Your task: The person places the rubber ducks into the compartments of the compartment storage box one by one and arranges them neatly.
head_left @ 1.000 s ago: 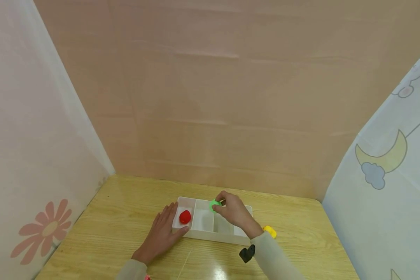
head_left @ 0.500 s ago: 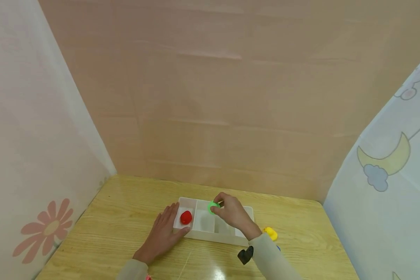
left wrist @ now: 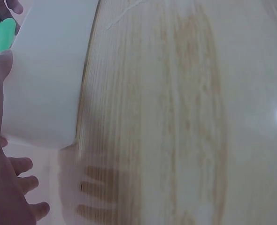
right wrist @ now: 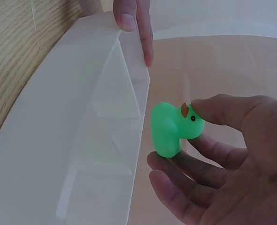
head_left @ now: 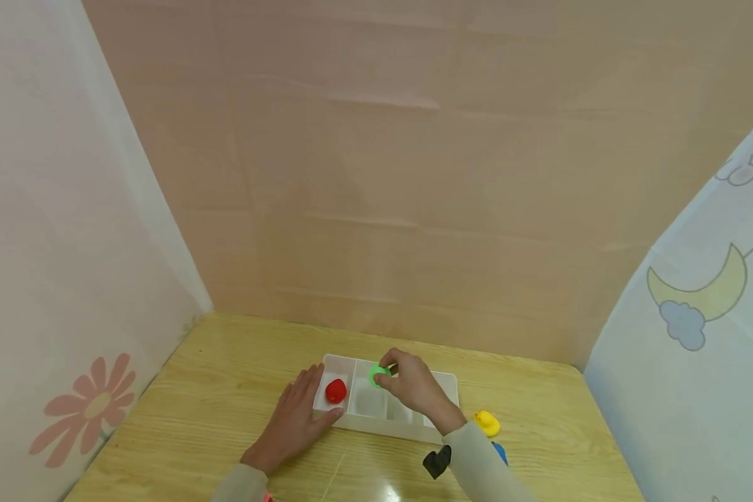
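Note:
My right hand (head_left: 411,382) pinches a small green toy duck (right wrist: 165,126) between thumb and fingers; its orange beak and dark eye show in the right wrist view. In the head view the duck is over the second compartment from the left of a white divided tray (head_left: 389,424). My left hand (head_left: 291,418) rests along the tray's left end, fingers stretched out and thumb at the front rim. A rounded red thing (head_left: 335,391) lies in the leftmost compartment, its kind too small to tell. My right hand partly covers the tray's right-hand compartments.
On the wooden table (head_left: 238,362), a yellow toy duck (head_left: 487,423) sits right of the tray. A blue thing (head_left: 500,452) shows partly behind my right sleeve, and a pinkish-red bit (head_left: 268,497) beside my left sleeve. Hanging sheets enclose the back and sides.
My right hand has shifted slightly left with the green duck, further over the second compartment. The blue thing has come into view beside the sleeve. My left hand stays at the tray's end.

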A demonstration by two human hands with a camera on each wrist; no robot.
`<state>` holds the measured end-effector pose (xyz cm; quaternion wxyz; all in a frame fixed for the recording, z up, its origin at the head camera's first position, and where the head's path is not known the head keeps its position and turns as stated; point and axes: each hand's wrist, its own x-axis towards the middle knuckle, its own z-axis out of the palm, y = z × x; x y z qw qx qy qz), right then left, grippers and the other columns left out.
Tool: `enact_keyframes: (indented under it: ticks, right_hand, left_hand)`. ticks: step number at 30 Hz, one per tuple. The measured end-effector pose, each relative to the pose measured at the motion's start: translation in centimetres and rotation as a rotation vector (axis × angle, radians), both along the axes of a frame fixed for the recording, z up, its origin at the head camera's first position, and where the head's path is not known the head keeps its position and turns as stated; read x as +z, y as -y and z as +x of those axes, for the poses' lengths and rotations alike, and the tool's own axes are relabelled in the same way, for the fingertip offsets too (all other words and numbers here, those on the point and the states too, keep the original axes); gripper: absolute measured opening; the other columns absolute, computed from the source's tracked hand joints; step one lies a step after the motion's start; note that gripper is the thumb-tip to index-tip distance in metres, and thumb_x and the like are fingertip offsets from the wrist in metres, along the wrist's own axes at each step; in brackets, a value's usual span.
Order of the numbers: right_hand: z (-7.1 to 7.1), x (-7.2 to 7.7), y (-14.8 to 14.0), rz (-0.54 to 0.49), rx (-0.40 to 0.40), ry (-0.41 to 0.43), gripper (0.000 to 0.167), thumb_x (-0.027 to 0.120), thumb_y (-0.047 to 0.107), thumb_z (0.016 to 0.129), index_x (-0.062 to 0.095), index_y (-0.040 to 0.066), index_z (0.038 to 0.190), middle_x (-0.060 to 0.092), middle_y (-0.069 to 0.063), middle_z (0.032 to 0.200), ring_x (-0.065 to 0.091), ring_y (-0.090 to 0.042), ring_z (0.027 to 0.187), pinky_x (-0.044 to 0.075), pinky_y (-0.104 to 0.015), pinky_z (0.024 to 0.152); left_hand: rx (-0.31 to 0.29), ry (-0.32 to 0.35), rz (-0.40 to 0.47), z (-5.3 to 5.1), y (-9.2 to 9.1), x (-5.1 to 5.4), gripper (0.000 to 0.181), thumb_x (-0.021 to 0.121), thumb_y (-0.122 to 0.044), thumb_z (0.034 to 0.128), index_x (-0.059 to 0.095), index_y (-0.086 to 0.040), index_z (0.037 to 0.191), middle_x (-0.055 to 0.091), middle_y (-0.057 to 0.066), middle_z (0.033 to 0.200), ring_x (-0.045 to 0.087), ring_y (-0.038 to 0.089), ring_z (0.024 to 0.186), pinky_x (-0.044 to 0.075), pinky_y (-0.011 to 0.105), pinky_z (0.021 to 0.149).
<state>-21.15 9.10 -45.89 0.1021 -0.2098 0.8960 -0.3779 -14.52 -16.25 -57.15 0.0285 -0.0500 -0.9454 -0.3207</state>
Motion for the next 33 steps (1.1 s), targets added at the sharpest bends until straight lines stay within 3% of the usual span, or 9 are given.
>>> enact_keyframes:
  ticks: [33]
  right_hand:
    - [0.3, -1.2, 2.0, 0.037, 0.075, -0.015, 0.021, 0.075, 0.023, 0.099, 0.069, 0.007, 0.111, 0.077, -0.009, 0.112, 0.073, -0.027, 0.104, 0.062, -0.039, 0.078]
  left_hand:
    - [-0.005, -0.008, -0.014, 0.0, 0.2, -0.2, 0.103, 0.056, -0.075, 0.0974, 0.022, -0.013, 0.172, 0.03, 0.016, 0.176, 0.025, 0.044, 0.165, 0.02, 0.069, 0.132]
